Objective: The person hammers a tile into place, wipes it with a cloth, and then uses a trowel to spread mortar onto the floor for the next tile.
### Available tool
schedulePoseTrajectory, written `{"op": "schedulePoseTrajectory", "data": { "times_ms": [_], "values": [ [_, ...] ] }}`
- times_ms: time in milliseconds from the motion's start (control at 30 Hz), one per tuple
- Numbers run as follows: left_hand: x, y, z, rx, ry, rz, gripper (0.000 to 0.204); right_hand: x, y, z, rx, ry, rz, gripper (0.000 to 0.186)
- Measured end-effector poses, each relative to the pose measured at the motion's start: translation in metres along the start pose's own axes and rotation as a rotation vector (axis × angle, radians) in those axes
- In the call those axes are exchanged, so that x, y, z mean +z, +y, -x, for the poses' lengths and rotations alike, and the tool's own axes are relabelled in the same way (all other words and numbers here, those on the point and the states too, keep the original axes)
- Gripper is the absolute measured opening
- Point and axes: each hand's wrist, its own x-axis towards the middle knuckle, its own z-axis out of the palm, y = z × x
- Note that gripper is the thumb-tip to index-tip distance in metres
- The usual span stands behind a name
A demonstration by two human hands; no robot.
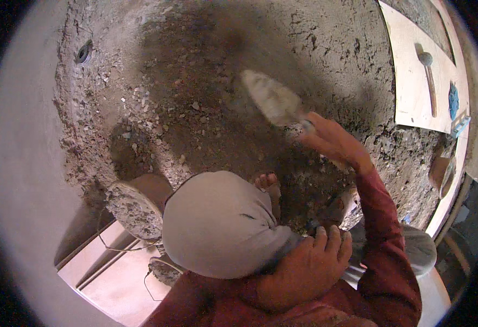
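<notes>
My right hand (337,143) is wrapped around the handle of a pointed trowel (274,99). Its pale, dusty blade is slightly blurred and reaches to the left over the rough ground. My left hand (309,267) lies over my lap, palm down, with its fingers stretched out and nothing visible in it. Beneath the trowel, the brown ground (195,131) is covered in loose earth and small rubble. My bare foot (267,182) rests on it beside my bent, grey-clad knee (217,223).
A bucket (135,210) of grey rubbly material stands left of my knee, with a second bucket (165,271) behind it. On the right, a long-handled hammer-like tool (430,82) and a blue crumpled item (453,101) lie on a pale board (408,71). A wall (26,136) borders the left.
</notes>
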Motion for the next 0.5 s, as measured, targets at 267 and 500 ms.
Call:
{"op": "schedulePoseTrajectory", "data": {
  "times_ms": [267, 500],
  "values": [
    [-0.009, 0.005, 0.007, -0.056, 0.099, 0.043, 0.047, 0.085, 0.012, 0.098, 0.339, 0.169, 0.102, 0.046],
    [0.01, 0.006, 0.005, -0.055, 0.056, 0.049, 0.05, 0.148, 0.007, -0.03, 0.101, 0.002, -0.006, 0.036]
  ]
}}
